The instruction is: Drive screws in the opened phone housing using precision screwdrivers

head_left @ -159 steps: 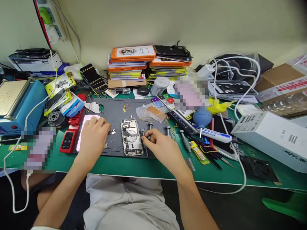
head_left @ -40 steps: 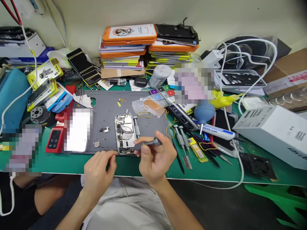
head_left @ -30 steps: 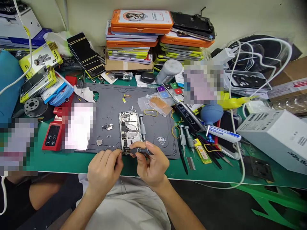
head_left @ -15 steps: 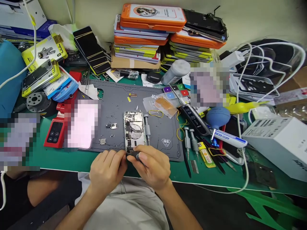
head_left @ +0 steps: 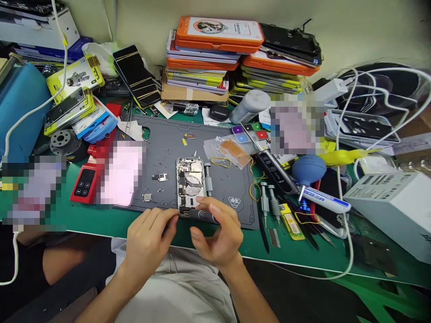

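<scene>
An opened phone point(head_left: 191, 184) lies on the dark grey mat, its inner boards and a round coil showing. My left hand point(head_left: 150, 235) has its fingers curled and pinched at the phone's lower left corner. My right hand point(head_left: 220, 231) is beside the phone's lower right, thumb and fingers spread apart. Just under its fingers is a dark shape with pale curved lines, which I cannot make out. A grey screwdriver point(head_left: 208, 179) lies along the phone's right side. Small metal parts point(head_left: 162, 177) and a little bracket point(head_left: 147, 197) rest to the left.
The work mat point(head_left: 161, 134) holds rubber bands point(head_left: 221, 162) and scraps. To the right are more screwdrivers point(head_left: 264, 202), a pen-like tool point(head_left: 274, 170), a blue blower bulb point(head_left: 308, 169) and a white box point(head_left: 393, 206). Stacked cases point(head_left: 218, 33) stand behind; a red device point(head_left: 84, 184) lies left.
My right hand has let go of a dark thing at the phone's lower end and opened, drawing slightly right. My left hand stays at the corner. The whole view has shifted a little.
</scene>
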Motion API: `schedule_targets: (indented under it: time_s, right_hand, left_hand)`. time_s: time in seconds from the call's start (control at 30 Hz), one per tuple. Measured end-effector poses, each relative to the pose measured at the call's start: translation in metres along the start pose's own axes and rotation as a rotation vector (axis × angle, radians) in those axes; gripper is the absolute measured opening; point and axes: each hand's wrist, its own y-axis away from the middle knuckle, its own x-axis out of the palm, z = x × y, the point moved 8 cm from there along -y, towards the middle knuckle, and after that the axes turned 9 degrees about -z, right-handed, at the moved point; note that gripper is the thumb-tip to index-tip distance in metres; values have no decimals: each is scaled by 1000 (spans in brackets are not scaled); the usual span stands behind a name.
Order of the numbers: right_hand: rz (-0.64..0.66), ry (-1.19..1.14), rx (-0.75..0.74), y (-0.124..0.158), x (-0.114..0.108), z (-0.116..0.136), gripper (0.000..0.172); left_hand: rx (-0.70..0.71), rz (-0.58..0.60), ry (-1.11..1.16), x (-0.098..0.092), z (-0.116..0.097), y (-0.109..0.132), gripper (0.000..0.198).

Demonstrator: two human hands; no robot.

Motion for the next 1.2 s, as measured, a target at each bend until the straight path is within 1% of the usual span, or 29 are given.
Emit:
schedule_targets:
  time_s: [0.1,0.17,0.23,0.33,0.4,0.47,0.53,0.6,0.63,0.73,0.77,0.83,0.9,0.97,1.1,1.2]
  right_hand:
    - [-4,-33,130,0,1,-9,63]
    - [-42,-128,237,2,-2,-15,63]
    - [-75,-217,296,5,-5,-17,62]
    - [-73,-267,305,6,-6,-16,61]
    - [-77,-260,300,5,-6,-16,60]
    - [-137,-250,292,2,-11,-15,57]
    - [-241,-235,308,-1,-19,-17,54]
    - [-320,-213,361,-3,-24,-20,53]
    - [-337,-203,396,-4,-25,-22,52]
    - [-345,-211,432,-4,-26,-23,54]
    - [-344,-226,427,-5,-26,-22,54]
    - [-340,-259,427,-4,-25,-21,55]
    - [-337,-284,448,-4,-25,-23,56]
    - [-333,-295,464,-4,-25,-24,56]
    - [-331,-275,463,-7,-25,-25,54]
    - [-332,-265,469,-8,-26,-25,54]
  left_hand:
    - [5,21,-51,-3,-4,-5,9]
    - [19,37,-75,-1,-7,-9,9]
    - [28,51,-79,3,-9,-11,9]
    - [40,72,-80,7,-13,-13,10]
    - [53,90,-82,6,-15,-16,14]
    - [82,108,-93,1,-16,-26,17]
    - [123,102,-146,-7,-12,-45,18]
    - [126,48,-280,-15,1,-76,17]
    - [134,47,-344,-15,9,-94,17]
    - [165,144,-487,4,36,-142,17]
    - [169,178,-517,12,45,-154,18]
    - [199,272,-556,30,57,-168,21]
    - [235,351,-584,43,62,-172,22]
    - [261,385,-598,48,64,-170,24]
    - [297,375,-553,46,64,-163,30]
    - [301,382,-518,45,68,-160,32]
